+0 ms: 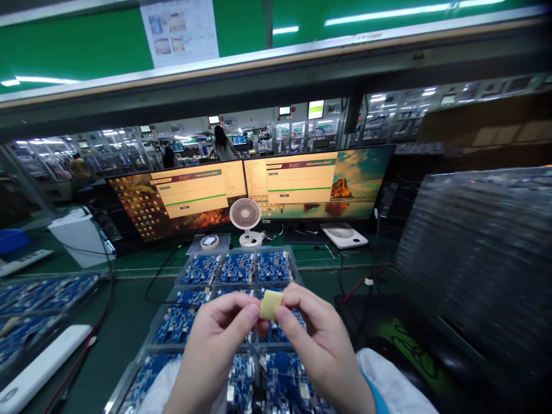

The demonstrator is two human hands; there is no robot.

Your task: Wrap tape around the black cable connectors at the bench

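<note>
My left hand [215, 345] and my right hand [319, 339] meet in front of me, low in the head view. Between the fingertips of both sits a small pale yellow square piece [271, 305], pinched from either side. Directly below the hands lies a clear plastic tray [170, 299] with several blue circuit boards [238, 268] laid in rows. White sleeves cover both wrists.
Two wide monitors [297, 184] stand at the back with a small white fan [245, 217] before them. A second tray of boards [38, 296] lies left, with a white bar [41, 365]. A tall stack of clear trays [478, 259] rises right. People work in the background.
</note>
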